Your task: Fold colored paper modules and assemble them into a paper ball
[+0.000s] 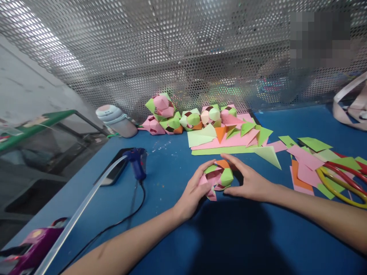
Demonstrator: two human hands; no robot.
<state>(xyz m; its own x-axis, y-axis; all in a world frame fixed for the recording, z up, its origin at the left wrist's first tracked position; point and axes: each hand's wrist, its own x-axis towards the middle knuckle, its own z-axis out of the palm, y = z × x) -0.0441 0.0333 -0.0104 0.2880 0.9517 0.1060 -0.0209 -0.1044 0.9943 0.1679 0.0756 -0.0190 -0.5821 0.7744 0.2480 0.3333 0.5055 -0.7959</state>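
A hollow folded paper ball [226,177] in green, pink and orange is between my hands above the blue table, with openings in its side and a pink flap sticking out at the bottom. My left hand [192,194] grips it from the left, its thumb at the front by the opening and the fingers behind. My right hand [248,181] curves round its right side; the index finger reaches the orange top and the thumb lies at the lower edge, with a gap between ball and palm.
Finished-looking paper balls [163,106] line the perforated metal panel [183,49]. Cut paper sheets [226,147] lie before them. At right are paper scraps [311,162] and scissors [332,183]. At left are a blue glue gun [137,162] with its cord, a phone [114,173] and a bottle [119,120].
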